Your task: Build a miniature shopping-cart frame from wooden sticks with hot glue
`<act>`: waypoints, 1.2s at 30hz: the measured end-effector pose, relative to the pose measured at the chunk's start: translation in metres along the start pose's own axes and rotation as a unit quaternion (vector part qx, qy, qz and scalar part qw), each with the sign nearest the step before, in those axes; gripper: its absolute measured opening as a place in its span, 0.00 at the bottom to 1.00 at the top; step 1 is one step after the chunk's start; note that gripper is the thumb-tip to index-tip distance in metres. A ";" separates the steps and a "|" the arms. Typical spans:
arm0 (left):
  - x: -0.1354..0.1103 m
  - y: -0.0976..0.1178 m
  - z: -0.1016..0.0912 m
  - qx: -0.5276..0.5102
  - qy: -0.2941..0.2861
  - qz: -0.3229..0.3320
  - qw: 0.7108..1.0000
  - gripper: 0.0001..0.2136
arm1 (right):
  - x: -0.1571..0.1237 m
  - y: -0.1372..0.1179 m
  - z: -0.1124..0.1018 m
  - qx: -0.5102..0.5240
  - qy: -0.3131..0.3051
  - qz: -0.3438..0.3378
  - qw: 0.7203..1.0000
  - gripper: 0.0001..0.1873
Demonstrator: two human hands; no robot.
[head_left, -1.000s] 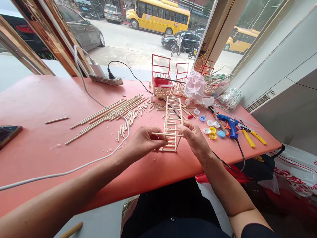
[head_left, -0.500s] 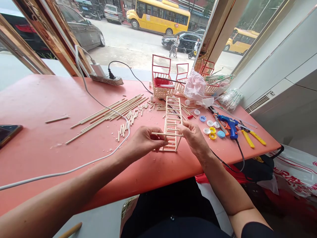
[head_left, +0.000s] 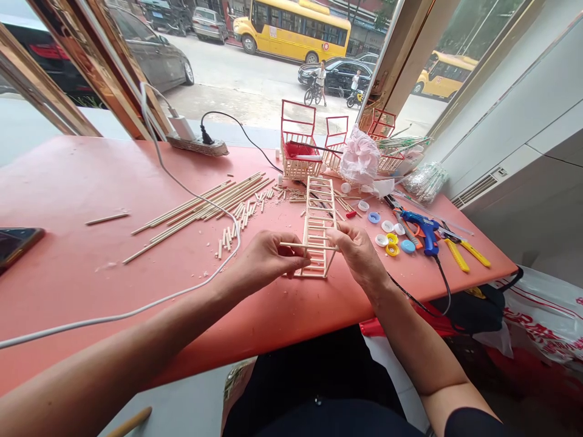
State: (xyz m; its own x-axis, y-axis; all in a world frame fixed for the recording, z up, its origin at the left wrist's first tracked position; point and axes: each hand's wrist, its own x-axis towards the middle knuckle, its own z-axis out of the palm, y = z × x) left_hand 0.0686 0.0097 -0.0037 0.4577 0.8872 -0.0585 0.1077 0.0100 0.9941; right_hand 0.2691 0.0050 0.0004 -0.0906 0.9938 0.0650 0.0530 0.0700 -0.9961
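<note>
A ladder-like frame of thin wooden sticks [head_left: 317,221] lies on the pink table [head_left: 73,194] in front of me. Across its near end lies a single loose stick [head_left: 314,246]. My left hand [head_left: 266,260] pinches that stick's left part, fingers closed. My right hand [head_left: 359,255] grips the stick's right end against the frame's right side rail, fingers curled.
Long sticks and short cut pieces [head_left: 214,209] lie left of the frame. A blue glue gun [head_left: 421,229], yellow-handled pliers [head_left: 464,252] and coloured caps [head_left: 389,237] sit to the right. Red stick baskets [head_left: 298,152] stand by the window. A white cable [head_left: 182,188] crosses the table; a phone [head_left: 16,243] lies far left.
Both hands hold the stick on the frame as before. Only the view has shifted slightly.
</note>
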 end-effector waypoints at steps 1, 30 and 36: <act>0.000 0.000 0.000 0.000 0.000 0.001 1.000 0.02 | 0.000 0.000 0.000 -0.002 0.002 -0.001 1.000 0.18; -0.004 0.007 -0.004 0.018 -0.013 -0.022 0.999 0.03 | -0.003 -0.003 0.002 -0.048 0.021 -0.035 0.998 0.20; -0.004 0.007 -0.003 0.020 -0.012 -0.023 0.999 0.03 | -0.003 -0.001 0.001 -0.049 0.020 -0.030 0.998 0.21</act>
State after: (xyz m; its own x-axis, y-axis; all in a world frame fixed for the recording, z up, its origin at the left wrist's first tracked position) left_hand 0.0648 0.0080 0.0033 0.4727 0.8747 -0.1073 0.1641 0.0323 0.9859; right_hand 0.2685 0.0019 0.0013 -0.0565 0.9900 0.1293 0.1460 0.1363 -0.9798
